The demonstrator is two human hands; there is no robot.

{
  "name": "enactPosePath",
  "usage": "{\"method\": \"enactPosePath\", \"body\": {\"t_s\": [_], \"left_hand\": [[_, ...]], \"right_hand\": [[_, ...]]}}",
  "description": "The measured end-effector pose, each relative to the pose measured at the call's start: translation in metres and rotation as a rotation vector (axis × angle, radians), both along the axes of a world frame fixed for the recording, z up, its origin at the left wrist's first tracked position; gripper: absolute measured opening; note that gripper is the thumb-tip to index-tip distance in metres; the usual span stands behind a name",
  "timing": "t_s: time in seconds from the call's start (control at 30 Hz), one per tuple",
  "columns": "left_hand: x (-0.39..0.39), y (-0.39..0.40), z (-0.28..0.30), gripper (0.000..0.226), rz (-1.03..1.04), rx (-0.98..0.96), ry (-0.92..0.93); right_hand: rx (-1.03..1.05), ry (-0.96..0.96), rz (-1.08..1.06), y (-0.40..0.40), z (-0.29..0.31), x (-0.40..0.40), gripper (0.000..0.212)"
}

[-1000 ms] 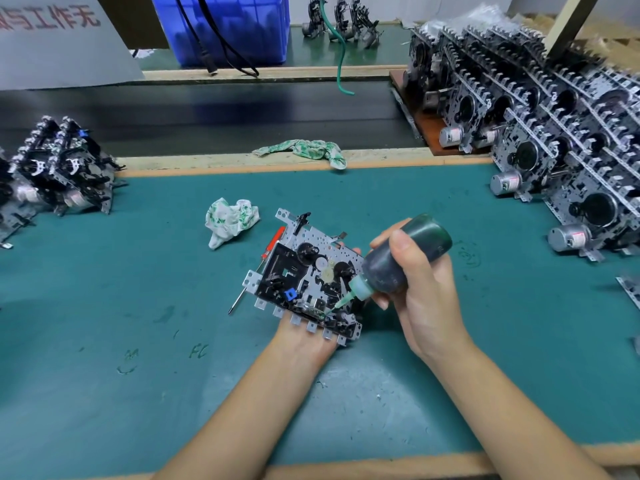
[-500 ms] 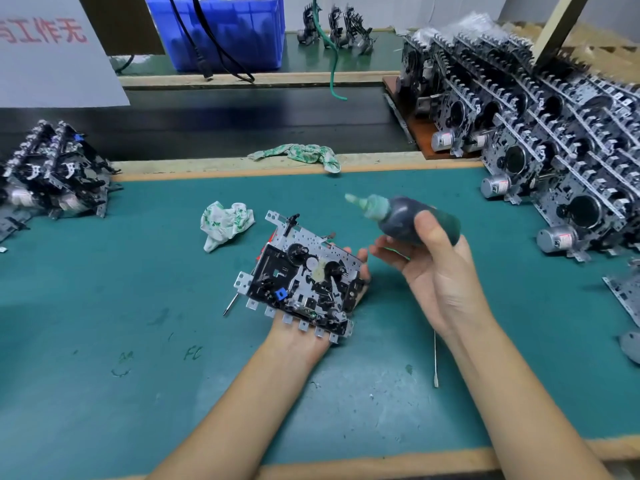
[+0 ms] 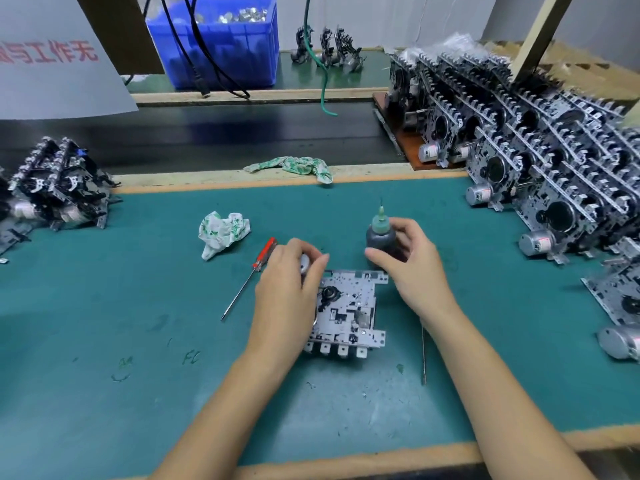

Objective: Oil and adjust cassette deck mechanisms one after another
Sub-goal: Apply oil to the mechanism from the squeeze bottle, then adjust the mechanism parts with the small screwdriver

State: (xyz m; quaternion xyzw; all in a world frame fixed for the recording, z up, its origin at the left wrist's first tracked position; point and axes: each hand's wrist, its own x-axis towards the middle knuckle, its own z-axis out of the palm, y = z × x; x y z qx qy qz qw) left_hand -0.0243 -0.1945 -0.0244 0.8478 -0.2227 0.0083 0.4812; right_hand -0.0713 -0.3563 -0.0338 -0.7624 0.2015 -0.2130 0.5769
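- The cassette deck mechanism (image 3: pixel 349 310) lies flat on the green mat (image 3: pixel 104 341), near the front, between the two arms.
- It is a gray metal plate with lots of little holes and cut-outs. A black round part sits near its top left. A row of small square tabs sticks out along its near edge.
- The left hand (image 3: pixel 287 292) rests on the left side of the mechanism. Its fingers curl around a small silver round part at the top left corner.
- The right hand (image 3: pixel 412 268) holds the oil bottle (image 3: pixel 380 237) with thumb and fingers curled around it. The bottle stands up straight on the mat, just behind the mechanism. It is dark, with a pale green tip and a thin needle on top.
- A red screwdriver (image 3: pixel 249 278) lies on the mat just left of the left hand.
- A crumpled white and green rag (image 3: pixel 221 232) lies behind the screwdriver.
- Many more mechanisms are stacked in rows on the right (image 3: pixel 554 161), and a small pile sits on the left (image 3: pixel 59 181).
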Motion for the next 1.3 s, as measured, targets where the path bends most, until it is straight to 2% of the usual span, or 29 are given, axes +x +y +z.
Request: {"method": "enactPosePath", "body": {"t_s": [0.1,0.2,0.3,0.37,0.4,0.47,0.5,0.57,0.6,0.67,0.77,0.9,1.07,1.17,1.23,1.3], "left_hand": [[-0.005,0.001,-0.003,0.014,0.027,0.116,-0.069],[-0.004,0.007,-0.001,0.025,0.002,0.165,-0.032],[0.007,0.021,0.003,0.048,-0.093,0.132,0.108],[0.018,0.035,0.002,0.049,-0.180,0.066,0.213],[0.023,0.042,0.001,0.045,-0.248,0.039,0.264],[0.028,0.052,-0.003,0.041,-0.382,-0.021,0.362],[0.030,0.055,-0.006,0.042,-0.411,-0.068,0.398],[0.029,0.058,-0.011,0.041,-0.410,-0.183,0.434],[0.027,0.058,-0.013,0.041,-0.403,-0.230,0.438],[0.024,0.057,-0.015,0.040,-0.403,-0.274,0.427],[0.021,0.057,-0.016,0.037,-0.418,-0.261,0.391],[0.020,0.058,-0.017,0.036,-0.435,-0.289,0.388],[0.017,0.060,-0.019,0.042,-0.441,-0.337,0.289],[0.013,0.058,-0.020,0.043,-0.443,-0.471,0.372],[0.011,0.054,-0.019,0.047,-0.441,-0.580,0.518],[0.009,0.049,-0.018,0.066,-0.533,-0.630,0.740]], "right_hand": [[-0.010,0.026,-0.049,-0.003,-0.001,0.000,0.041],[-0.055,0.038,-0.087,-0.001,-0.002,-0.001,0.053],[-0.217,-0.104,-0.258,0.002,0.005,-0.007,0.060],[-0.401,-0.241,-0.361,0.006,0.016,-0.015,0.055],[-0.488,-0.291,-0.347,0.008,0.022,-0.020,0.050],[-0.557,-0.273,-0.083,0.016,0.031,-0.031,0.047],[-0.569,-0.164,0.138,0.022,0.034,-0.035,0.058],[-0.702,0.208,0.544,0.033,0.034,-0.040,0.104],[-0.802,0.352,0.649,0.036,0.031,-0.040,0.122],[-0.989,0.471,0.694,0.039,0.024,-0.038,0.137],[-1.103,0.531,0.646,0.041,0.027,-0.032,0.133],[-1.118,0.562,0.659,0.046,0.033,-0.032,0.129],[-1.306,0.398,0.567,0.052,0.038,-0.038,0.092],[-1.234,0.355,0.600,0.047,0.039,-0.045,0.097],[-1.014,0.339,0.618,0.042,0.042,-0.050,0.098],[-0.677,0.328,0.628,0.039,0.044,-0.053,0.094]]}}
